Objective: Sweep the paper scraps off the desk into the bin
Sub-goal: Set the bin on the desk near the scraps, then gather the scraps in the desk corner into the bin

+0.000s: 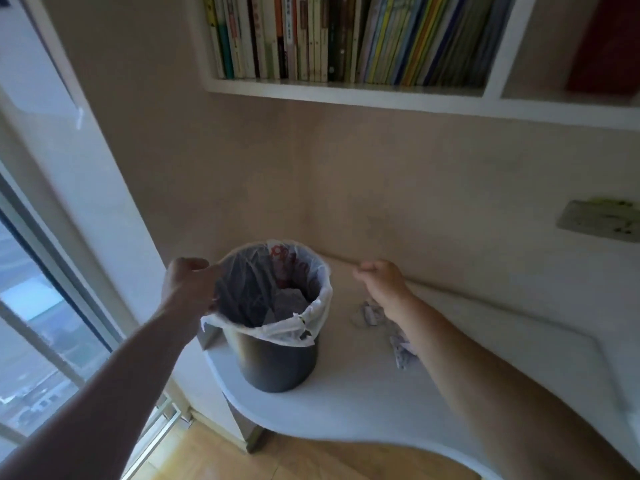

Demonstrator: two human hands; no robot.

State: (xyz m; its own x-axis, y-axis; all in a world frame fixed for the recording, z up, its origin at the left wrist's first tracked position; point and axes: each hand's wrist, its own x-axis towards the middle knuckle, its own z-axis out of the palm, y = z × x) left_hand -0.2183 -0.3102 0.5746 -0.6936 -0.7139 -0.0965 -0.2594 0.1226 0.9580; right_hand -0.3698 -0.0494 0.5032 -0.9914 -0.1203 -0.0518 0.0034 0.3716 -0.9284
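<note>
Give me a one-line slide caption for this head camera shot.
Left hand grips the lined bin on the desk; right hand reaches past paper scraps.

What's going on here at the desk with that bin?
A person is clearing paper scraps from a white desk. The left hand grips the rim of a dark bin lined with a white plastic bag; the bin stands on the desk and already holds crumpled paper. The right hand is loosely closed above the desk, with scraps lying beside and under that forearm.
</note>
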